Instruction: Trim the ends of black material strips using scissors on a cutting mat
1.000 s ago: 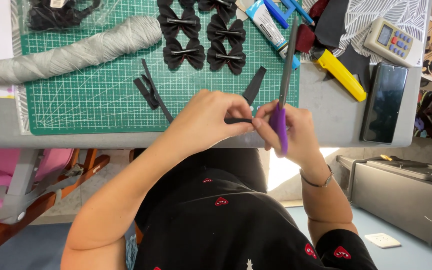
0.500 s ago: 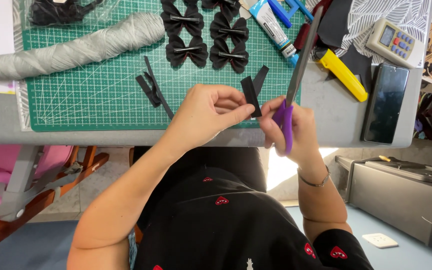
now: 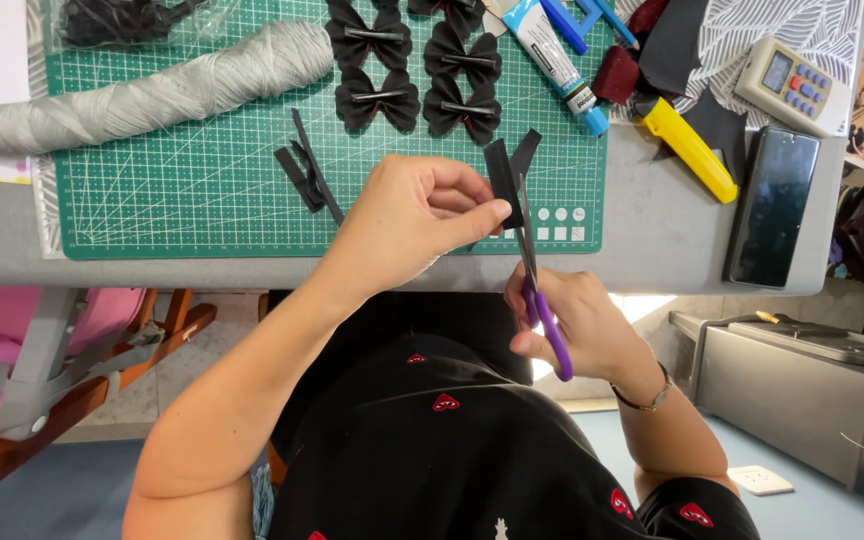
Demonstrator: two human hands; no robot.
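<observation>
Over the near edge of the counter: both hands work just above the front rim of the green cutting mat (image 3: pixel 202 200), which lies on the grey counter (image 3: pixel 652 250).
Left hand: the left hand (image 3: pixel 407 215) is closed in a pinch, thumb and fingertips clamped on the lower part of a black fabric strip (image 3: pixel 502 180).
Right hand: the right hand (image 3: pixel 577 325) is closed through the purple handles of the scissors (image 3: pixel 537 290), blades pointing up and away, touching the strip's right edge.
Strip, where it is: held upright in the air over the mat's front edge, a second narrow tail angling off to its upper right.
Strip, how it will handle: judged thin, very light and floppy; it stands only because the pinch is close to the free end. It looks matte, not slippery, and should not break, though a cut edge may fray.
Where to hold: judged best low and close beside the blades, flat between thumb and forefinger, so that the cloth stays taut and does not fold into the cut.
Scissors: stiff, sharp-tipped; the fingertips of the holding hand sit near the blade line, so that is the risk.
On the mat: four finished black bows (image 3: pixel 417 70) at the far side, loose black strips (image 3: pixel 307 170) left of the hands, a long grey yarn bundle (image 3: pixel 142 90).
Further right: a blue and white tube (image 3: pixel 552 60), a yellow knife (image 3: pixel 687 145), a dark phone (image 3: pixel 772 205).
</observation>
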